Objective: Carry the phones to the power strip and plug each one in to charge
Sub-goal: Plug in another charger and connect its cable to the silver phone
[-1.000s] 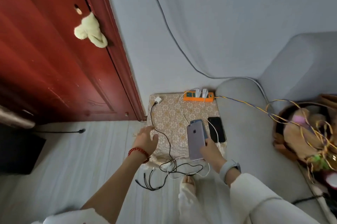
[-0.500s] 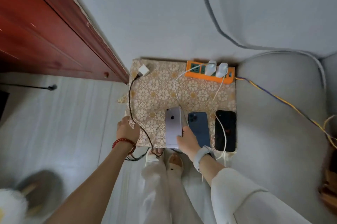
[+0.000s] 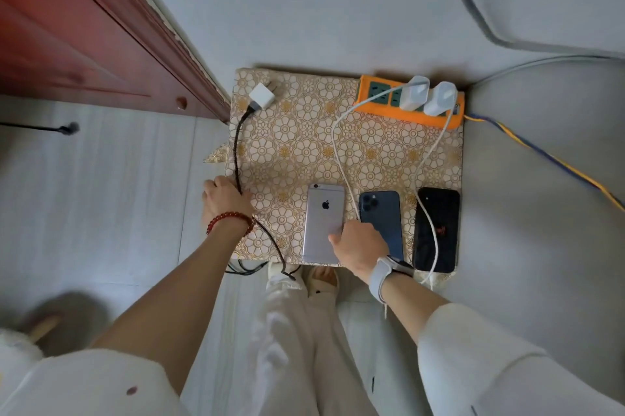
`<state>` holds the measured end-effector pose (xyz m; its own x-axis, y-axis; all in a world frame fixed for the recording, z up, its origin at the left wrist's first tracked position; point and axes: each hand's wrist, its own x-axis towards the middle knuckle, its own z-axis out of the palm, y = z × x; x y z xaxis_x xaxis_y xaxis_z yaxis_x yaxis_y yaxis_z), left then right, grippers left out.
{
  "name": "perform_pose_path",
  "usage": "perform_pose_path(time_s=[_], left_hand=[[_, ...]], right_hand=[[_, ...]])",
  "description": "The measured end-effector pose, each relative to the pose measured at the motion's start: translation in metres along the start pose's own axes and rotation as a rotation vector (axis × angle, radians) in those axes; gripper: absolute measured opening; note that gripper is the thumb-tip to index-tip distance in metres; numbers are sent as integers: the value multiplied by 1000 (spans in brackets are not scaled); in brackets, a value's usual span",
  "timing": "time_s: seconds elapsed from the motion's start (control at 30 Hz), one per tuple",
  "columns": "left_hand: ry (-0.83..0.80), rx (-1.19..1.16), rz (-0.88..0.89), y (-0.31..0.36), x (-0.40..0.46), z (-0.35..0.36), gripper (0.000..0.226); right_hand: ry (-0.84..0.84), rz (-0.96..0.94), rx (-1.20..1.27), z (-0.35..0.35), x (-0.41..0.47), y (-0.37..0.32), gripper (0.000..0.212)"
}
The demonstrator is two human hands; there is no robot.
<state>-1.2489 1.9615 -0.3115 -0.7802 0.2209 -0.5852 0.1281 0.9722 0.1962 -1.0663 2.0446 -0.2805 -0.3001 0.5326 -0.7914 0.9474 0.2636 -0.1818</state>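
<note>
Three phones lie face down in a row on a flower-patterned cloth (image 3: 304,144): a silver phone (image 3: 321,212), a blue phone (image 3: 380,216) and a black phone (image 3: 446,212). My right hand (image 3: 362,246) holds the silver phone's lower right edge, thumb on its back. My left hand (image 3: 225,199) grips a black cable (image 3: 236,151) at the cloth's left edge; the cable runs to a loose white charger (image 3: 261,96). An orange power strip (image 3: 375,94) at the back right carries two plugged white chargers (image 3: 414,92). Their white cables (image 3: 334,144) run toward the blue and black phones.
A red door (image 3: 84,43) stands at the left, a pale wall behind the cloth. A grey sofa (image 3: 541,212) borders the right side. A blue-and-yellow cord (image 3: 541,151) leads from the strip across it. My feet and white trousers (image 3: 304,331) are below the cloth's near edge.
The view has closed in on the cloth. My right hand has brought the silver phone down flat beside the blue phone. My left hand moved from the air to gripping the black cable.
</note>
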Motion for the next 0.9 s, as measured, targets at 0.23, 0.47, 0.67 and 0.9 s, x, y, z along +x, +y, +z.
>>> perform_pose_path(time_s=[0.23, 0.47, 0.67, 0.9], left_hand=[[-66, -144, 126, -3, -5, -1, 17], [-107, -432, 569, -13, -44, -35, 21], [-21, -554, 775, 6, -36, -76, 16], [5, -669, 745, 22, -37, -79, 15]], right_hand=[[146, -242, 50, -36, -2, -29, 26], [353, -666, -233, -62, 18, -78, 66], [326, -761, -224, -85, 36, -98, 19], [577, -824, -417, -162, 39, -85, 25]])
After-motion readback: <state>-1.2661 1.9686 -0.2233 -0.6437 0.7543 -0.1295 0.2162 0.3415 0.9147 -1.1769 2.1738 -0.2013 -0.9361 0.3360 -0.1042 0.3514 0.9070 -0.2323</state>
